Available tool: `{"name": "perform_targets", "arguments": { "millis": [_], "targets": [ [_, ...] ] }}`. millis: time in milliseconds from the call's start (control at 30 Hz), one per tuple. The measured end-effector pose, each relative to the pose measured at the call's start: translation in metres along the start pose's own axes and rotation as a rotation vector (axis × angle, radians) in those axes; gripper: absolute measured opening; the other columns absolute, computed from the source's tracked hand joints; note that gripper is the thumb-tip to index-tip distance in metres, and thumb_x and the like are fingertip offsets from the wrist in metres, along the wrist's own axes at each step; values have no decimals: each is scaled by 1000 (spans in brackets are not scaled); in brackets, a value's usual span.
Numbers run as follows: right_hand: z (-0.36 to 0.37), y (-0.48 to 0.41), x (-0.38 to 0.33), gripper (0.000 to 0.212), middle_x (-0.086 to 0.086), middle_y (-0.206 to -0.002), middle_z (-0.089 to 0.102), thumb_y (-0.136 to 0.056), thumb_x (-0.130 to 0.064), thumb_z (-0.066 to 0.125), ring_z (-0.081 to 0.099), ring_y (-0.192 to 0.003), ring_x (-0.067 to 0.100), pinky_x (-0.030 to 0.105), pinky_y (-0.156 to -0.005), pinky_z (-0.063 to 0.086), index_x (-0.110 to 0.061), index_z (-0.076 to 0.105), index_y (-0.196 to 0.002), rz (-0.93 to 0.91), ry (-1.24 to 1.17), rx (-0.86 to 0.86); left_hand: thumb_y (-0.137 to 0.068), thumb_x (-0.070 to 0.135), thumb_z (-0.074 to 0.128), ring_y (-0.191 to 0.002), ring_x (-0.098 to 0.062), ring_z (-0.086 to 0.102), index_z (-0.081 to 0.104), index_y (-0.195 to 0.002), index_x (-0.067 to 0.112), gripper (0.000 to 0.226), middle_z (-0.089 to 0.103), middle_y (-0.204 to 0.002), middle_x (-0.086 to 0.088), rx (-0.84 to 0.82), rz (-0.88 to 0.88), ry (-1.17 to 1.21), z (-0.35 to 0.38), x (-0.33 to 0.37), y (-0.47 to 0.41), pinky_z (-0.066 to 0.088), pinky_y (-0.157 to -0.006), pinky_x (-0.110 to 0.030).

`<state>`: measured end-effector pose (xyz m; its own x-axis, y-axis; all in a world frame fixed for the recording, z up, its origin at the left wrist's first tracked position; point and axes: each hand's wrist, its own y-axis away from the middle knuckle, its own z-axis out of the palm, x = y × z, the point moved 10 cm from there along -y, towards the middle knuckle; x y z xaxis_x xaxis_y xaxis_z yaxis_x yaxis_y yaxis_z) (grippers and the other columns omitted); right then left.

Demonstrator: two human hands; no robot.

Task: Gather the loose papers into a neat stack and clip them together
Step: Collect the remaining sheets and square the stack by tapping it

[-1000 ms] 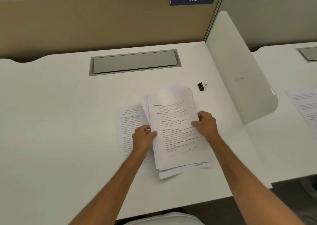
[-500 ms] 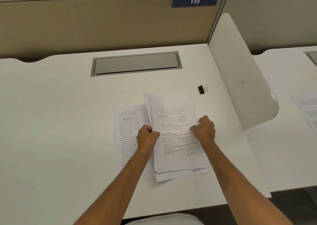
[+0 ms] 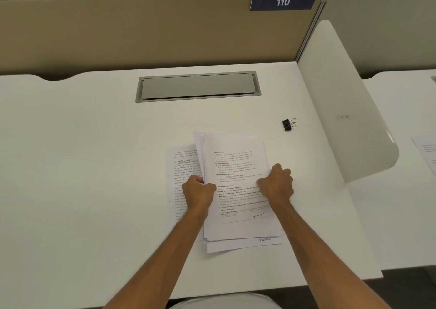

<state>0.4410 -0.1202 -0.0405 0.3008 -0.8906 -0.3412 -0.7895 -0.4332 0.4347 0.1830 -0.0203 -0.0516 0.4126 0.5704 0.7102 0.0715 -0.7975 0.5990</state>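
I have my left hand (image 3: 199, 192) and right hand (image 3: 277, 183) clamped on the sides of the half-squared paper stack (image 3: 238, 190) mid-desk, one sheet (image 3: 182, 167) still loose underneath, the binder clip (image 3: 288, 124) unused toward the desk's right edge.

neighbouring sheet (image 3: 425, 150) cut off at right edge

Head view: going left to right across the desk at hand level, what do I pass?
Loose sheet → left hand → paper stack → right hand → binder clip → white divider panel → papers on the neighbouring desk.
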Motion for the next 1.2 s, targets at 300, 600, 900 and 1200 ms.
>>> {"name": "perform_targets", "arguments": {
  "millis": [300, 600, 900, 1200],
  "targets": [
    [4, 9, -5, 39, 15, -122, 57, -82, -8, 65, 56, -115, 36, 51, -96, 50, -5, 54, -119, 17, -44, 18, -78, 0, 74, -78, -23, 60, 46, -79, 14, 30, 65, -96, -13, -29, -69, 91, 3, -6, -3, 59, -82, -48],
    [4, 14, -7, 41, 15, -127, 52, -85, -11, 65, 51, -121, 35, 52, -99, 46, -7, 51, -124, 28, -8, 39, -76, -2, 74, -73, -20, 57, 45, -83, 12, 32, 61, -97, -11, -7, -78, 113, 2, -1, -2, 54, -64, -34],
    [14, 22, -19, 37, 11, -123, 56, -81, -12, 66, 57, -114, 34, 49, -99, 46, -10, 55, -117, -23, -51, -10, -84, -4, 66, -84, -25, 63, 57, -105, 10, 27, 62, -100, -5, 22, -24, 65, -19, -3, -14, 47, -55, -23],
    [53, 51, -61, 42, 12, -130, 45, -85, -13, 63, 44, -124, 31, 50, -96, 49, -12, 53, -125, -114, -18, -109, -83, 16, 70, -122, -36, 44, 58, -127, 10, 47, 47, -127, -17, 208, 19, -391, -84, -9, -42, 52, -92, -48]
  ]
}}
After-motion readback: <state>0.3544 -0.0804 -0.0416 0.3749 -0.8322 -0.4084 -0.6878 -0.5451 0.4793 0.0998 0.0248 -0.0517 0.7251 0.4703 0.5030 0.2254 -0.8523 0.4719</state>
